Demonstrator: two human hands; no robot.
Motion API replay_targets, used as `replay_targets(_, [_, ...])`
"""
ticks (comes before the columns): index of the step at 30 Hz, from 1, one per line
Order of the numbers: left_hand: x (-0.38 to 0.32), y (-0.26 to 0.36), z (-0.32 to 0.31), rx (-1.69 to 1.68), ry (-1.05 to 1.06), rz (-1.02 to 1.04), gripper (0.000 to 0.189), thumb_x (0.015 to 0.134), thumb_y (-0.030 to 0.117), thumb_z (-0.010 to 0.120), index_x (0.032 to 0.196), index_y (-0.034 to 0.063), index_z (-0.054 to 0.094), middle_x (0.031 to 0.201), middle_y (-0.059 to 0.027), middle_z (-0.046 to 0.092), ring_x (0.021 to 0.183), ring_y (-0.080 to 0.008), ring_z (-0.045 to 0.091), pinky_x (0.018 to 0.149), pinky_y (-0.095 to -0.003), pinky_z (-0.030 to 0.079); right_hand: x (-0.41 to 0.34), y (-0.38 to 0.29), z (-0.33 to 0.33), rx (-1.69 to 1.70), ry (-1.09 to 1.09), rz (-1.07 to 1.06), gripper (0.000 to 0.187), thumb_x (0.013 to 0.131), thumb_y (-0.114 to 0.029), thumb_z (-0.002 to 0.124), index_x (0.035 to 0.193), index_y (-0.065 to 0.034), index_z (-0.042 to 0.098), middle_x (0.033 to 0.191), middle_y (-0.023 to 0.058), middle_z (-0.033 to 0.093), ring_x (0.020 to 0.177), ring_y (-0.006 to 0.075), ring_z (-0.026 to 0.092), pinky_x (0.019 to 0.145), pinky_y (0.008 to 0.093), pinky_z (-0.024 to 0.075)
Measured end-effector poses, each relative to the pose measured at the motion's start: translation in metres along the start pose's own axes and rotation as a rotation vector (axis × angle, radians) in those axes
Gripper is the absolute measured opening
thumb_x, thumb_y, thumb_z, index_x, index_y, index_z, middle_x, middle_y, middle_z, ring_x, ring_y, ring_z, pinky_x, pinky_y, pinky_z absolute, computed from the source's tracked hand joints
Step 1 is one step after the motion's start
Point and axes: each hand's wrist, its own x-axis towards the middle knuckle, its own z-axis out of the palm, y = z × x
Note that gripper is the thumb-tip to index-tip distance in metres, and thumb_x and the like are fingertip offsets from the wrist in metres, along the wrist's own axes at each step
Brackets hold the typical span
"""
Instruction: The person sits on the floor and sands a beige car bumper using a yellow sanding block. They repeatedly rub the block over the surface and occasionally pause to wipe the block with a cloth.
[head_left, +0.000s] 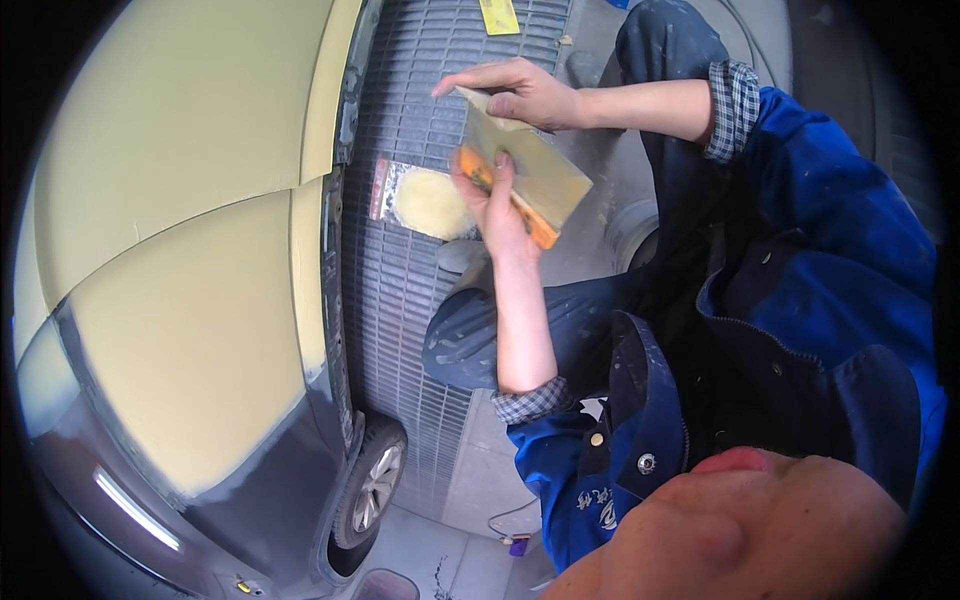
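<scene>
My left hand (502, 206) grips a long orange hand block (544, 227), thumb on top and fingers around its far side. A dusty yellowish-grey sheet (551, 176), which looks like sandpaper, lies along the block. My right hand (517, 94) pinches the sheet's far end between thumb and fingers, and that corner is bent up. Both hands are in front of my knees, above a metal floor grating (405, 300). Slight blur hides how the sheet joins the block. Below the hands lies a clear plastic bag (385, 191) with a round cream disc (429, 201) in or on it.
Close on the left stands a car with cream-coated panels (195, 322), dark lower bodywork (247, 472) and a wheel (373, 487). A yellow flat piece (500, 15) lies on the grating at the top. A round container (632, 232) is beside my leg.
</scene>
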Motion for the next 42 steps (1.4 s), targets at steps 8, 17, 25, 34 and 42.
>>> replay_targets(8, [0.012, 0.060, -0.050, 0.180, 0.088, 0.184, 0.066, 0.089, -0.005, 0.071, 0.144, 0.0122, 0.038, 0.134, -0.0091, 0.053, 0.118, -0.0207, 0.055, 0.099, -0.0356, 0.050, 0.012, -0.017, -0.011, -0.763, 0.036, -0.146, 0.048, 0.085, -0.020, 0.077, 0.132, -0.0165, 0.064, 0.090, 0.0074, 0.064, 0.078, 0.0262, 0.063, 0.066, 0.0348, 0.0518])
replay_targets(17, [0.009, 0.070, -0.069, 0.609, 0.186, 0.323, 0.074, 0.079, -0.007, 0.079, 0.140, 0.0069, 0.039, 0.138, -0.0120, 0.047, 0.122, -0.0214, 0.051, 0.104, -0.0356, 0.043, 0.025, -0.033, -0.019, -0.838, -0.435, -0.403, 0.016, 0.086, -0.017, 0.064, 0.102, -0.0125, 0.067, 0.086, 0.0048, 0.060, 0.080, 0.0237, 0.064, 0.065, 0.0355, 0.0534])
replay_targets(25, [0.015, 0.066, -0.068, 0.739, 0.164, 0.347, 0.072, 0.080, -0.002, 0.080, 0.139, 0.0073, 0.040, 0.130, -0.0131, 0.049, 0.118, -0.0223, 0.052, 0.102, -0.0362, 0.042, 0.015, -0.077, 0.002, -0.552, -0.792, -0.813, 0.015, 0.081, -0.019, 0.065, 0.096, -0.0141, 0.066, 0.081, 0.0019, 0.056, 0.077, 0.0212, 0.061, 0.065, 0.0339, 0.0524])
replay_targets(34, [0.019, 0.065, -0.076, 0.676, 0.125, 0.396, 0.068, 0.084, -0.002, 0.077, 0.140, 0.0070, 0.041, 0.132, -0.0113, 0.049, 0.117, -0.0203, 0.052, 0.102, -0.0348, 0.043, -0.006, -0.026, -0.010, -0.753, -0.533, -0.702, 0.007, 0.085, -0.020, 0.063, 0.092, -0.0185, 0.062, 0.080, -0.0005, 0.055, 0.076, 0.0178, 0.060, 0.064, 0.0336, 0.0515])
replay_targets(42, [0.021, 0.052, -0.067, 0.235, 0.061, 0.246, 0.055, 0.097, 0.014, 0.067, 0.146, 0.0138, 0.040, 0.139, -0.0116, 0.051, 0.128, -0.0243, 0.049, 0.107, -0.0375, 0.042, 0.026, 0.022, -0.013, 0.333, 0.171, 0.646, 0.032, 0.102, -0.030, 0.060, 0.125, -0.0069, 0.063, 0.104, 0.0031, 0.073, 0.090, 0.0089, 0.068, 0.079, 0.0286, 0.0562])
